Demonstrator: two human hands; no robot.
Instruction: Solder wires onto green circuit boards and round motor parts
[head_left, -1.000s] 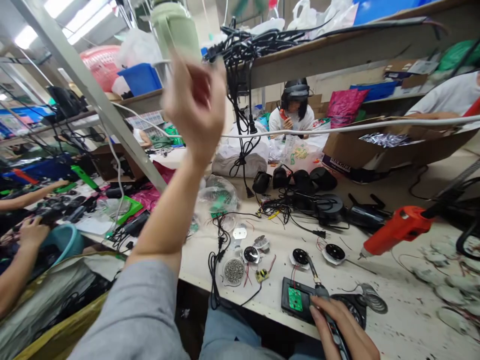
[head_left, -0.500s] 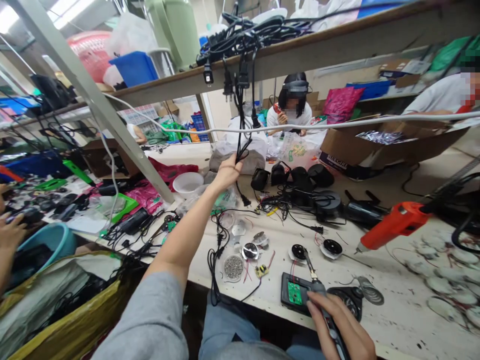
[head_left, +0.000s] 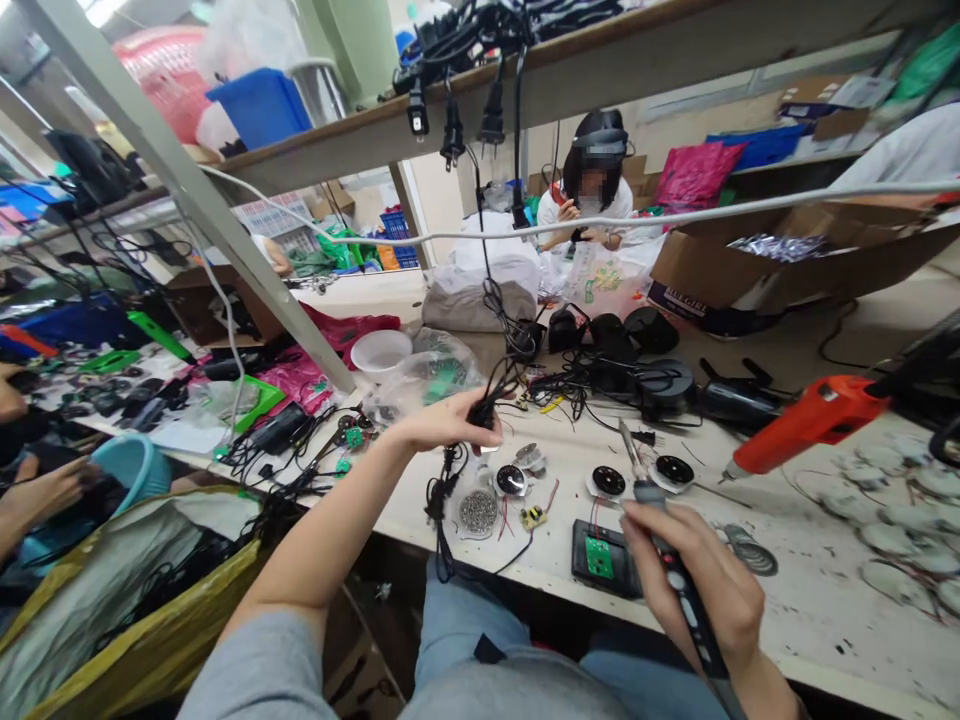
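My left hand (head_left: 450, 420) is closed around a bundled black power cord (head_left: 491, 402) above the bench. More cable hangs below that hand, beside a clear dish of small screws (head_left: 478, 511). My right hand (head_left: 709, 575) grips a soldering iron (head_left: 686, 590), its metal tip pointing up and away from me. Just left of the iron lies a black plastic case (head_left: 626, 560) with a green circuit board (head_left: 598, 558) on it. Round parts with black discs (head_left: 607, 481) lie beyond the case. A small yellow component board (head_left: 533, 517) with wires sits right of the screws.
A red electric screwdriver (head_left: 810, 425) hangs at the right, near several white round parts (head_left: 892, 520). Power plugs (head_left: 452, 140) dangle from the overhead shelf (head_left: 637, 75). Black housings (head_left: 652, 330) and tangled cables lie at the back. A co-worker (head_left: 592, 190) sits opposite.
My left hand has come down and nearer from below the shelf, bringing a black cord with it. My right hand has lifted the soldering iron slightly forward. The view has shifted a little.
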